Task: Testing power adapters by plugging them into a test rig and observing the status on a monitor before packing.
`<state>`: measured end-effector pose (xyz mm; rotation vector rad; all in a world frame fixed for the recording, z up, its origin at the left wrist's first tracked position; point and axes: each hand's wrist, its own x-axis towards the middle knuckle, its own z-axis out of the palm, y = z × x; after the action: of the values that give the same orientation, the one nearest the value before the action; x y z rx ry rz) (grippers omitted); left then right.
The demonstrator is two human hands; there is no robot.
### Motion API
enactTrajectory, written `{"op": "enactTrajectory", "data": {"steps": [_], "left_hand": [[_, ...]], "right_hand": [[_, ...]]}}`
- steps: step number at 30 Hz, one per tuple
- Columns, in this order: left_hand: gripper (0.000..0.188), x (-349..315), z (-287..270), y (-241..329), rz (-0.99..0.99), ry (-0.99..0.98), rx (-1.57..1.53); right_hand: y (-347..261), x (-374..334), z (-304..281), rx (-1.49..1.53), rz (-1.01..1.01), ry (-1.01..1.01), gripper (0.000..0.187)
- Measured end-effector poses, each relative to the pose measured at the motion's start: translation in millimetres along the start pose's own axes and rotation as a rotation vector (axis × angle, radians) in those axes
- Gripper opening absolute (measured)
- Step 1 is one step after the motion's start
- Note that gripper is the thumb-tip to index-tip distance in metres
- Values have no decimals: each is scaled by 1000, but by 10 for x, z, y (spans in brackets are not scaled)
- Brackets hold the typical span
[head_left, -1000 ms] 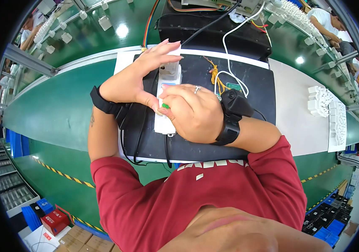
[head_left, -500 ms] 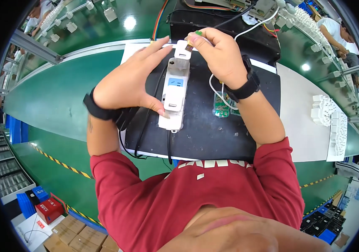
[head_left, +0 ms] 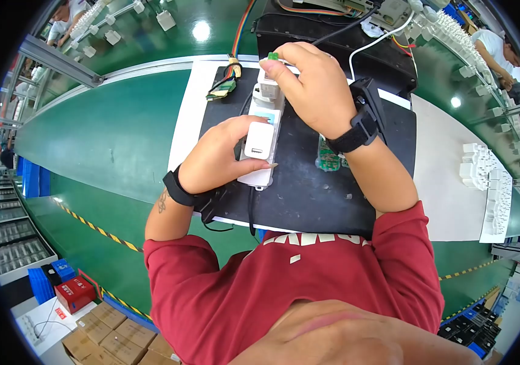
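I have the left hand (head_left: 218, 148) clasped around the near USB charger (head_left: 260, 137) on the power strip (head_left: 257, 178), presumably bracing it; beyond, the right hand (head_left: 319, 91) pinches a green connector (head_left: 272, 56) at the far charger (head_left: 268, 88), insertion unclear.

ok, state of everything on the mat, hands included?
Left hand: around near charger; clamped or not, unclear.
Right hand: grip closed on green-topped connector.
Green-topped connector: held at far charger; plugged in or not, hidden.
Near charger: on power strip, visible port empty.
Far charger: at strip's far end, partly hidden.
Power strip: lying on black mat.
Wired board: lying, far left corner.
Green board: lying, partly covered.
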<state>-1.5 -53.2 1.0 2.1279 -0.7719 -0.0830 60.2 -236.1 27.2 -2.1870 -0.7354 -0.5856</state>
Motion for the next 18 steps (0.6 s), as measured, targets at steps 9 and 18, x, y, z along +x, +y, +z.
{"op": "enactTrajectory", "data": {"steps": [9, 18], "left_hand": [[49, -99, -121, 116, -1, 176, -146], [49, 607, -1379, -621, -180, 523, -129]], "right_hand": [[-16, -173, 46, -91, -122, 58, 15], [-71, -170, 234, -172, -69, -54, 17]]}}
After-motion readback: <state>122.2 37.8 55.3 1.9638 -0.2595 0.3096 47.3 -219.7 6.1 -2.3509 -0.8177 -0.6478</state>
